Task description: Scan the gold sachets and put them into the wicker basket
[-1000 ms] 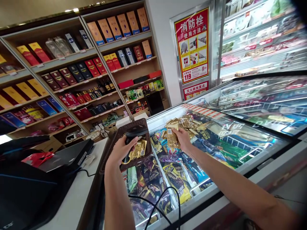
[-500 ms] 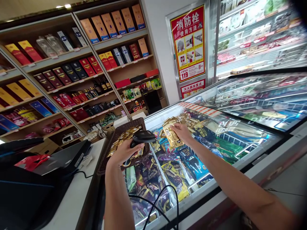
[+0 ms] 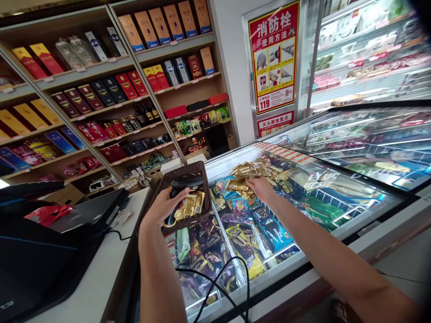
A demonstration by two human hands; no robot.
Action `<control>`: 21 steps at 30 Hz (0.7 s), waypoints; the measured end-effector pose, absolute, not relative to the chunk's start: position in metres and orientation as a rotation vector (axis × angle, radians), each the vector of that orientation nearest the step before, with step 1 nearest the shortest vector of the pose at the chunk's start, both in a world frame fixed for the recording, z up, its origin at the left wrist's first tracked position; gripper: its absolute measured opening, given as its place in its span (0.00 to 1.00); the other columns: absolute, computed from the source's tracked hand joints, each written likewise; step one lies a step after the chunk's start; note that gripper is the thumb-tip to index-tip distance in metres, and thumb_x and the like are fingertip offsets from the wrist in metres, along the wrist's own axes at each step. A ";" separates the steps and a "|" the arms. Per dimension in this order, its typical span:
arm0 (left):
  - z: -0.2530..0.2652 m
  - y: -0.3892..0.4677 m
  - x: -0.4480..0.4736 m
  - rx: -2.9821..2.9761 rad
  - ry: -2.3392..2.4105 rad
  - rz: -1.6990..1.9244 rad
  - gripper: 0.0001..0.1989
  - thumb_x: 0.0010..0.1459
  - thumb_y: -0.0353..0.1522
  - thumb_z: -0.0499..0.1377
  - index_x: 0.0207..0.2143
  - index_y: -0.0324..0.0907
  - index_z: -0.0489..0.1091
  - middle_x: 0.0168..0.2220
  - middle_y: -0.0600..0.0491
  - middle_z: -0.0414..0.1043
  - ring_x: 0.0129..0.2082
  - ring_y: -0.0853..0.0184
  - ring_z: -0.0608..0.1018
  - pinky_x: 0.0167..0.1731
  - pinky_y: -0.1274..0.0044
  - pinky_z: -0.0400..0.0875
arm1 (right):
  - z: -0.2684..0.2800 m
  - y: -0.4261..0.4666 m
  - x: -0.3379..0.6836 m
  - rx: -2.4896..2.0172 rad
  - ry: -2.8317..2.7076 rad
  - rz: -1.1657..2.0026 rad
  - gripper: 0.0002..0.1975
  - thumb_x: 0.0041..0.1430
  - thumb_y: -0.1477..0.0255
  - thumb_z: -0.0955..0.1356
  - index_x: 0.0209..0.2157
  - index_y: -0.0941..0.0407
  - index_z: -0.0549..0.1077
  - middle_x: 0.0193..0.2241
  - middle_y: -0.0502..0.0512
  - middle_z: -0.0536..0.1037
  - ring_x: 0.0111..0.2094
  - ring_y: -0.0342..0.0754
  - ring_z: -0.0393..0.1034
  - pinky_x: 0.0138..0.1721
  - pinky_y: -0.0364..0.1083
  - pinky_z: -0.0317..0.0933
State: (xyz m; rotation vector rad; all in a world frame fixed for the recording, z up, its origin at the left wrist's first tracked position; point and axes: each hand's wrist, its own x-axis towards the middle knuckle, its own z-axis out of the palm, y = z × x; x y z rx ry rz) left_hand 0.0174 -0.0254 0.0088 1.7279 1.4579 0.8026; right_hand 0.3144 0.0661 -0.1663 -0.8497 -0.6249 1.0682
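scanner point(image 3: 186, 181), in the head view, near eight o'clock from centre, is clasped by the left hand point(image 3: 164, 207) over the basket point(image 3: 207, 192); near four o'clock the right hand point(image 3: 261, 189) pinches a gold packet point(image 3: 237, 185) beside the pile point(image 3: 257, 168). the packet looks light, thin and slick, best held by an edge; the scanner seems stiff, surest by its handle.

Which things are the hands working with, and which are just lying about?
In use:
black scanner, in left hand
gold packets, at right hand
brown basket, near left hand

Just around:
red wall poster
orange shelf boxes
yellow freezer package
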 end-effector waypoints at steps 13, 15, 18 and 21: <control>0.000 -0.025 -0.049 1.386 1.486 1.344 0.28 0.40 0.54 0.69 0.30 0.41 0.68 0.24 0.56 0.69 0.22 0.71 0.69 0.24 0.78 0.65 | -0.143 0.039 0.248 -1.338 -1.145 0.180 0.28 0.57 0.66 0.66 0.58 0.58 0.61 0.66 0.69 0.51 0.68 0.64 0.38 0.64 0.67 0.36; 0.001 -0.026 -0.051 1.367 1.490 1.368 0.28 0.40 0.54 0.69 0.30 0.41 0.69 0.25 0.56 0.70 0.22 0.71 0.69 0.24 0.78 0.65 | -0.127 0.041 0.220 -1.300 -1.469 0.213 0.20 0.61 0.66 0.64 0.53 0.57 0.69 0.63 0.66 0.58 0.65 0.61 0.47 0.64 0.63 0.41; 0.001 -0.029 -0.050 1.377 1.480 1.391 0.28 0.42 0.54 0.68 0.30 0.41 0.68 0.25 0.56 0.69 0.22 0.71 0.69 0.24 0.78 0.64 | -0.106 0.051 0.162 -1.364 -1.860 0.368 0.18 0.62 0.62 0.64 0.46 0.60 0.76 0.57 0.68 0.65 0.60 0.61 0.55 0.60 0.57 0.50; 0.002 -0.031 -0.049 1.422 1.501 1.355 0.27 0.44 0.55 0.66 0.30 0.41 0.69 0.24 0.55 0.68 0.22 0.71 0.69 0.24 0.78 0.63 | -0.100 0.066 0.104 -1.527 -2.059 0.340 0.20 0.61 0.61 0.66 0.43 0.62 0.79 0.61 0.70 0.61 0.61 0.64 0.51 0.58 0.56 0.51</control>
